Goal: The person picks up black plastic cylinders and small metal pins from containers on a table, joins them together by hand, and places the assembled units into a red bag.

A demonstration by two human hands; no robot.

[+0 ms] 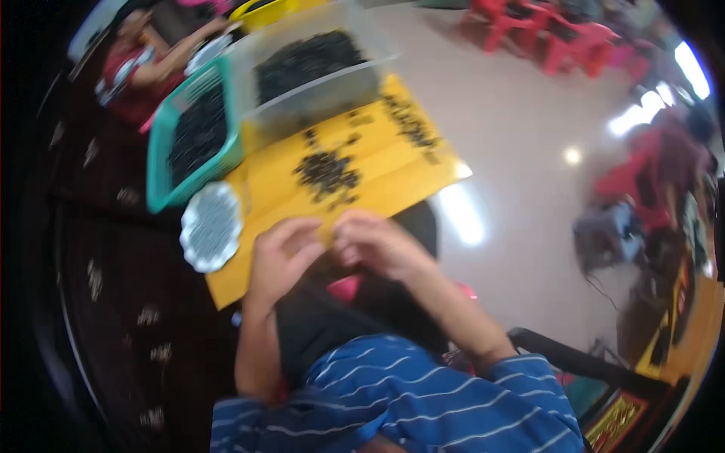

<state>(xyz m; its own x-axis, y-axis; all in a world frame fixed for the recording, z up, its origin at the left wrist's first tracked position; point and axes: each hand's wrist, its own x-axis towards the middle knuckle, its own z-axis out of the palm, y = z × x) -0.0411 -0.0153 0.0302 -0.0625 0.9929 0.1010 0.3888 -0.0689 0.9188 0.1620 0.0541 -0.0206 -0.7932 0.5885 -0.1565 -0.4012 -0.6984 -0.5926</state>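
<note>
Close together over the near edge of a yellow board [279, 174], my left hand [283, 260] and my right hand [381, 245] face each other. The fingers of both are curled in toward the thumbs. Blur hides whatever small thing they may hold. Just beyond them a loose pile of small black pieces [328, 174] lies on the board. Beside my left hand stands a white scalloped dish [187, 234] filled with small greyish pieces. More black pieces [411, 124] are scattered near the board's far right edge.
A clear plastic bin [317, 94] of black pieces stands at the board's far side, with a green basket [156, 170] of dark pieces to its left. Dark carved furniture [121, 294] lines the left. Another person [143, 72] sits far left; red chairs [513, 26] stand far right.
</note>
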